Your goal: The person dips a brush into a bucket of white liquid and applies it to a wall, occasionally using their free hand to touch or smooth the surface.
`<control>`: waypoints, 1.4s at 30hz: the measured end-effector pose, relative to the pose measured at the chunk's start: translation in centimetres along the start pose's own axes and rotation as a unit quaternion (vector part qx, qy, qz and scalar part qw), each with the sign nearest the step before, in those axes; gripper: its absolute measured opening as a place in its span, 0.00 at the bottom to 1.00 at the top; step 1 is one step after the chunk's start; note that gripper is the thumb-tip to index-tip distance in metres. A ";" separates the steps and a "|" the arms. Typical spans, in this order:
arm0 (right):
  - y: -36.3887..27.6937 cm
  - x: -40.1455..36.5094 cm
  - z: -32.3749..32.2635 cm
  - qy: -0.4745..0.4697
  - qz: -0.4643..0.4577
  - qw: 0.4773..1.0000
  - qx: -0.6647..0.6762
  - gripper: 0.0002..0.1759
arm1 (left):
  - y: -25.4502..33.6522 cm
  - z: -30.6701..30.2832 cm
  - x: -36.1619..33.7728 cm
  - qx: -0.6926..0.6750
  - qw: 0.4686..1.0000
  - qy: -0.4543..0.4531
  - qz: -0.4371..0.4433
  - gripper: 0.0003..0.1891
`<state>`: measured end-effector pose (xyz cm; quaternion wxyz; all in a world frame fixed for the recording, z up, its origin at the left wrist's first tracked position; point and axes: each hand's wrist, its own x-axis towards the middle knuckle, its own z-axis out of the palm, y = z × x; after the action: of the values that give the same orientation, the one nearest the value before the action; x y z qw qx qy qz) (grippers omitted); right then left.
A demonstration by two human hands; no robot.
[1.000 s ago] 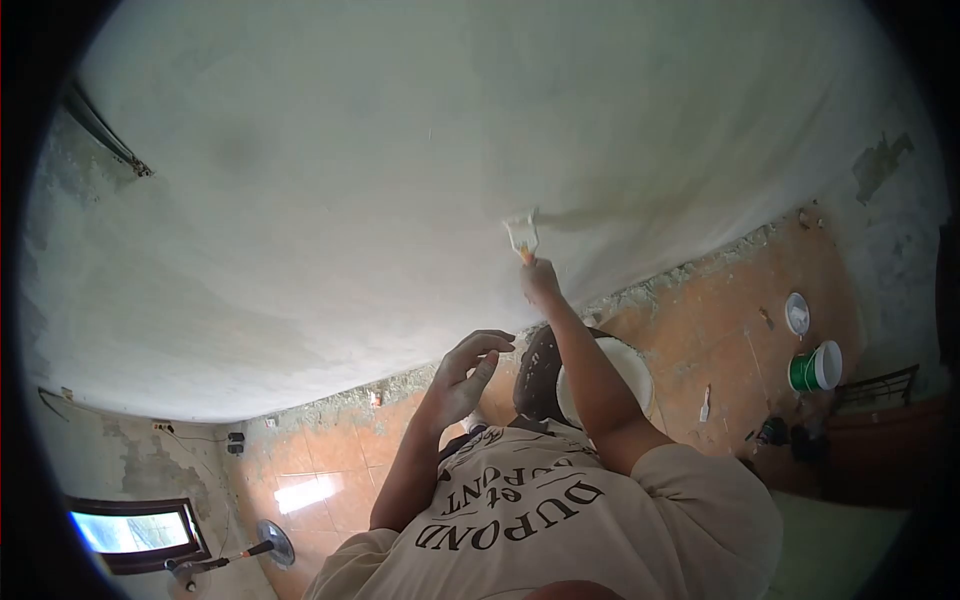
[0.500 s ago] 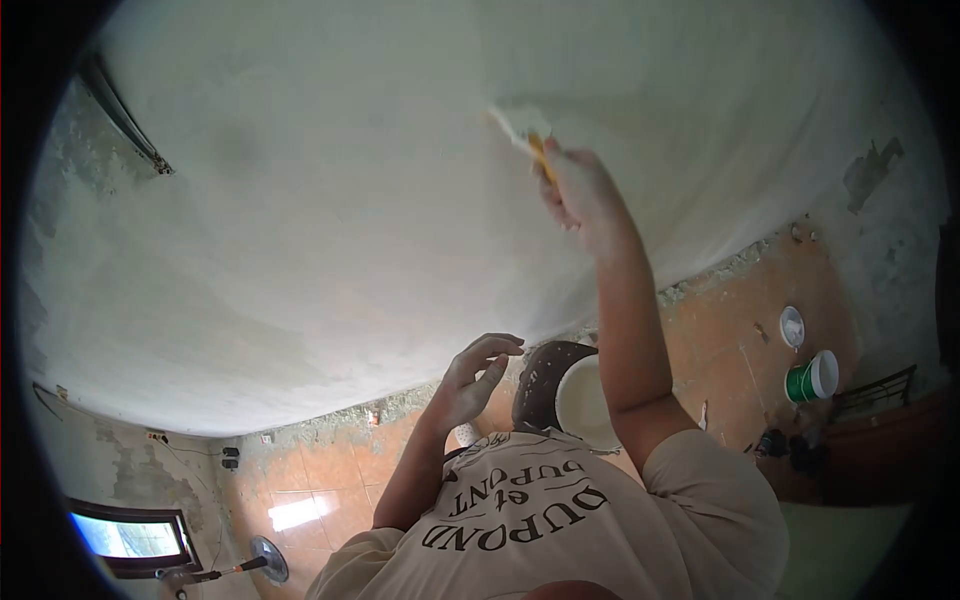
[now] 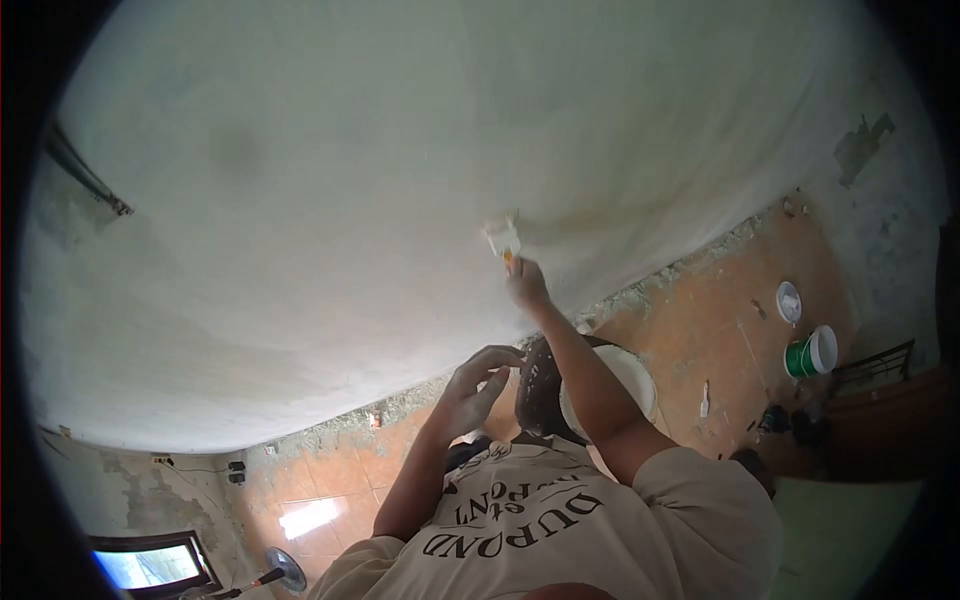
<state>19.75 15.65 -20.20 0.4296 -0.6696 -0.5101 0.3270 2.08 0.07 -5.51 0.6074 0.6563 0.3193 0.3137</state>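
My right hand (image 3: pixel 528 284) is closed round the yellow handle of a wide brush (image 3: pixel 503 238), its pale head against the whitish wall (image 3: pixel 330 210). Lower and to the left, my left hand (image 3: pixel 474 394) has its fingers bent and apart, with nothing seen in it. The fingertips of that hand come close to a dark, paint-spotted rounded object (image 3: pixel 541 385); whether they touch it I cannot tell. Beside that object, partly behind my right forearm, is a large white bucket (image 3: pixel 640 378).
On the tiled floor (image 3: pixel 700 330) at the right are a green and white pail (image 3: pixel 811 352), a white lid (image 3: pixel 789 302) and a small brush (image 3: pixel 705 399). A fan (image 3: pixel 286 570) stands at the lower left, near a window (image 3: pixel 150 566).
My right hand has moved down the wall with the brush, and my right forearm is lower. My left hand has stayed nearly in place. The view has shifted slightly.
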 end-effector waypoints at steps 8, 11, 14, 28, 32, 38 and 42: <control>11.7 -5.0 4.3 -0.091 0.317 0.944 -0.025 0.27 | -1.5 -0.8 -0.8 0.001 0.998 -0.008 -0.064 0.13; 7.3 -4.5 1.8 -0.105 0.361 0.925 0.048 0.29 | -1.5 -1.6 -0.7 0.010 0.998 -0.010 -0.059 0.13; -1.8 -3.2 -2.5 -0.056 0.291 0.952 0.078 0.28 | -1.8 -2.7 -0.5 0.015 0.999 -0.011 -0.043 0.13; 0.8 -0.3 -1.4 0.002 0.010 0.986 0.166 0.27 | -1.9 -6.0 0.9 0.014 0.993 -0.096 -0.070 0.13; 13.3 0.1 5.2 0.037 0.123 0.990 0.057 0.28 | -2.4 -6.6 0.2 0.031 0.991 -0.109 -0.075 0.12; 17.2 -4.2 6.8 -0.097 0.367 0.915 -0.139 0.35 | -3.4 -8.3 -1.2 0.049 0.988 -0.112 -0.099 0.12; 15.4 -3.3 5.4 -0.076 0.374 0.913 -0.146 0.35 | -3.1 -9.3 -1.8 0.064 0.985 -0.113 -0.117 0.12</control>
<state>20.36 12.10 -36.43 0.1339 -0.8397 -0.2955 0.4356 -6.58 4.38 -7.99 0.6288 0.6831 0.3425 0.1438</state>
